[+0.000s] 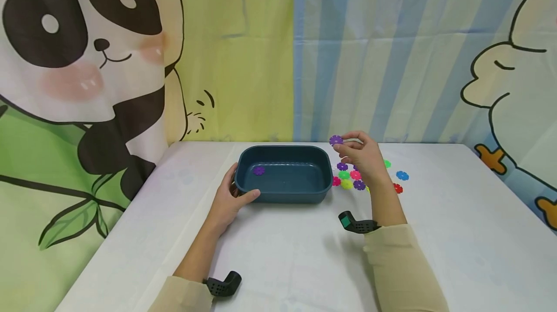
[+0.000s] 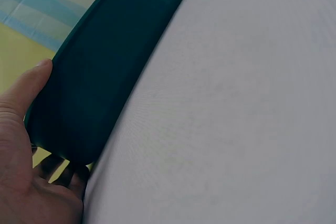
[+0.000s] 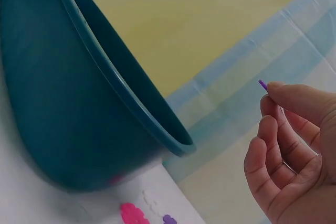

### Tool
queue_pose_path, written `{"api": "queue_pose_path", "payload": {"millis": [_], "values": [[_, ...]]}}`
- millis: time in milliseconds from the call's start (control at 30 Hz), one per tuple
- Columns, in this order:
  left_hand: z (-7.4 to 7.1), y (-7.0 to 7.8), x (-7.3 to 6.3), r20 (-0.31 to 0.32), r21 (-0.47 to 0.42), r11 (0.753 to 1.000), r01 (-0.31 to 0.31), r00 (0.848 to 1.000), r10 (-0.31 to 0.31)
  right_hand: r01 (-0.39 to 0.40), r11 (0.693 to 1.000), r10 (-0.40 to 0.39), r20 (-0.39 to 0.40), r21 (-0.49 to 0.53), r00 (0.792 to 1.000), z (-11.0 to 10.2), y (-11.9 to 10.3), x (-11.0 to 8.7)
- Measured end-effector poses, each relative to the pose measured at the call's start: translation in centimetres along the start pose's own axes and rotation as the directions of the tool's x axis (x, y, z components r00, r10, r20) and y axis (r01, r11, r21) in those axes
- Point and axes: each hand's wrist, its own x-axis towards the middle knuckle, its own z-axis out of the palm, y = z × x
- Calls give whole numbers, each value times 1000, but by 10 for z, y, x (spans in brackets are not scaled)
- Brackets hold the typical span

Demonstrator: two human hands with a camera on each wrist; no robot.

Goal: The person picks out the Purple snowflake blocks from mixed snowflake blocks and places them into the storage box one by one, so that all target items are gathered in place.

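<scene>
A dark teal plastic basin stands on the white table, with one purple flower-shaped disc inside it. My left hand grips the basin's left end, thumb on the front rim and the other fingers around the side; the left wrist view shows this hand against the basin. My right hand pinches another purple flower disc between thumb and fingertip, above the table right of the basin. Edge-on, that disc shows as a thin strip in the right wrist view.
Several flower discs in green, pink, yellow, purple, red and blue lie right of the basin, among them a blue disc and a red disc. Behind the white table hangs a printed curtain.
</scene>
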Motion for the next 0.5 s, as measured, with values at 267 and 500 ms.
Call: {"api": "queue_pose_path", "payload": {"millis": [267,500], "values": [[0,-1,0,1,-4,1000,5,1000,-5,4,1000,-3,53,-15,999,15,-4,3],[-2,-1,0,10,-18,1000,-7,1000,8,26,999,-29,110,31,994,31,-6,5]]}}
